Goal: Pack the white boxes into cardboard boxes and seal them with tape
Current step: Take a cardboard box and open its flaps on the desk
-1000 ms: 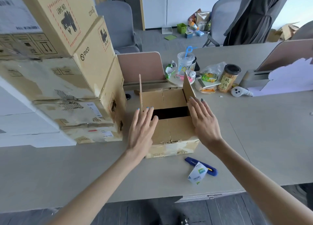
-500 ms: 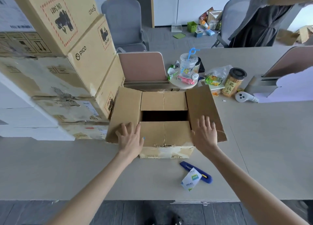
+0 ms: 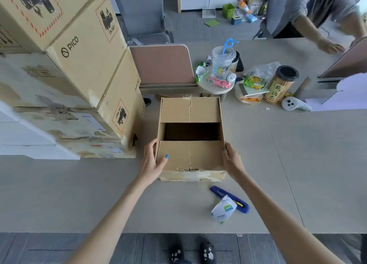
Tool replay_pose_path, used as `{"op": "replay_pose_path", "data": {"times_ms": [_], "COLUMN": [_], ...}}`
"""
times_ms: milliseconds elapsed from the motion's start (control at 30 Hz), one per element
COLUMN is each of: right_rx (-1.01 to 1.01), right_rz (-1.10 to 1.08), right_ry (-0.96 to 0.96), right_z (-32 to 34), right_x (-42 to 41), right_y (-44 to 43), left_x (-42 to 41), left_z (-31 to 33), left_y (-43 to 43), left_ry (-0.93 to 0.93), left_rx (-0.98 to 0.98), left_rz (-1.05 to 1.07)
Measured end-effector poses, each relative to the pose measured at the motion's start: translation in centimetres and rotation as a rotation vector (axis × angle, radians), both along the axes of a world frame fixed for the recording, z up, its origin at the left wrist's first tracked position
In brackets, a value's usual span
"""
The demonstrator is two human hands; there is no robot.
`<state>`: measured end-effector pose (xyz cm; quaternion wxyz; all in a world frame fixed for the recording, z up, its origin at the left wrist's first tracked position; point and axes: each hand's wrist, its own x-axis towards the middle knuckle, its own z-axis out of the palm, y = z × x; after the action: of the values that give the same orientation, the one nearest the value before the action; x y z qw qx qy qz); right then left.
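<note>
cardboard box [image 3: 190, 144] mid-table [image 3: 297, 164], stacked cartons [image 3: 79, 75] to its left, knife [image 3: 230, 201] in front, snacks [image 3: 256, 82] behind-right.

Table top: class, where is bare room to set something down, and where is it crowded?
Bare: the wide stretch right of the cardboard box, and the near strip left of the knife. Crowded: cup, jar and snacks behind the box; stacked boxes at its left.

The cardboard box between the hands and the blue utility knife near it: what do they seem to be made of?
The cardboard box looks like corrugated paperboard, matte brown, with frayed fibres along its torn front seam and shiny old tape below. The utility knife seems to have a smooth blue plastic body; its blade is not visible.
</note>
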<state>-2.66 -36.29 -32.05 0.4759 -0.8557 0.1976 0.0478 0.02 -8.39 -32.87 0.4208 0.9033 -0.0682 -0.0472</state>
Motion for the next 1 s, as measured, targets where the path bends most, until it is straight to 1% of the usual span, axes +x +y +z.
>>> {"op": "replay_pose_path", "data": {"times_ms": [100, 200, 300, 367, 400, 467, 533, 600, 633, 700, 767, 833, 933, 1000], "right_rx": [-0.004, -0.054, -0.136, -0.209, -0.258, -0.385, -0.499, -0.623, -0.681, -0.754, -0.789, -0.794, -0.688, -0.626], "right_rz": [0.028, 0.048, 0.07, 0.104, 0.131, 0.197, 0.265, 0.397, 0.489, 0.637, 0.669, 0.622, 0.526, 0.496], "right_ry": [0.013, 0.078, 0.088, 0.068, 0.049, -0.015, -0.129, -0.214, -0.21, -0.138, -0.113, -0.189, -0.32, -0.324], "right_z": [0.0, -0.2, 0.1, 0.6, 0.8, 1.5, 2.1, 2.4, 2.4, 2.3, 2.5, 3.2, 5.4, 7.6], "right_x": [0.8, 1.6, 1.8, 2.0, 2.2, 2.6, 3.4, 4.4, 4.9, 5.7, 6.3, 6.7, 6.4, 5.7], "right_y": [0.4, 1.1, 1.1, 0.5, 0.2, -0.1, 0.0, 0.4, 0.6, 1.3, 1.9, 2.3, 2.7, 2.8], "left_x": [0.5, 1.4, 2.0, 2.2, 2.3, 2.8, 3.7, 4.5, 4.9, 5.6, 6.1, 6.5, 6.4, 5.9], "left_z": [0.0, 0.6, 1.2, 1.7, 2.0, 2.3, 2.6, 2.9, 3.0, 3.0, 3.2, 4.1, 6.3, 8.2], "left_y": [0.8, 1.7, 2.5, 2.6, 2.4, 2.0, 1.4, 0.5, 0.0, -0.9, -1.4, -1.8, -1.8, -1.4], "left_ry": [0.022, 0.066, 0.08, 0.015, -0.056, -0.234, -0.344, -0.316, -0.272, -0.202, -0.178, -0.256, -0.359, -0.374], "left_rx": [-0.019, 0.033, 0.17, 0.291, 0.346, 0.429, 0.481, 0.507, 0.528, 0.611, 0.66, 0.655, 0.605, 0.592], "left_rz": [0.011, 0.032, 0.031, 0.026, 0.015, -0.037, -0.099, -0.184, -0.234, -0.331, -0.359, -0.324, -0.297, -0.331]}}
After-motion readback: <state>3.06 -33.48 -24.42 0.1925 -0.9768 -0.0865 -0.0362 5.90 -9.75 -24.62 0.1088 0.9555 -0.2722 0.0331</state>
